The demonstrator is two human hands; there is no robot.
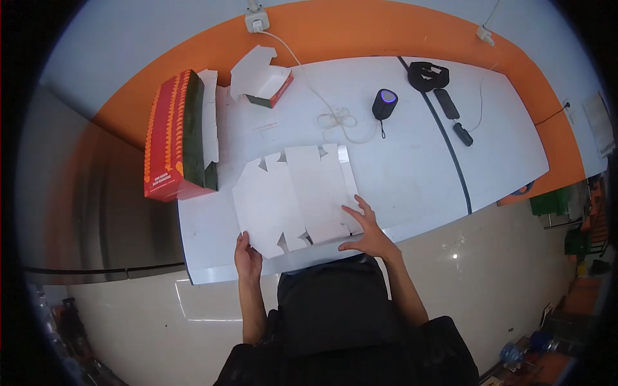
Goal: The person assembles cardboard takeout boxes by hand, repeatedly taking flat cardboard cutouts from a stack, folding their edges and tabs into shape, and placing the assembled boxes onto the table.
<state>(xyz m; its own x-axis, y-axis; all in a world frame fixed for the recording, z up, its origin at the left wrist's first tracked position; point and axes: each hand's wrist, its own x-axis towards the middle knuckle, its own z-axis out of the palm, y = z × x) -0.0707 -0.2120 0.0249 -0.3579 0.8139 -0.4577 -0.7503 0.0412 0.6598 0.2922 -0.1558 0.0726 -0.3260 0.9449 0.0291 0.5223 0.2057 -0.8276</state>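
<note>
A flat, unfolded white cardboard box blank lies on the white table near its front edge, with notches and fold lines along its top and bottom sides. My left hand pinches its lower left corner, the fingertips at the edge and the rest of the hand below it. At the blank's right edge, my right hand is open, thumb and fingers spread apart. Its fingertips are over or close to the right-hand flap; whether they touch it I cannot tell.
A large red and green carton stands at the table's left end. Behind the blank sits a small open box. A black speaker, a loose white cable, a black pouch and a dark oblong device lie farther back.
</note>
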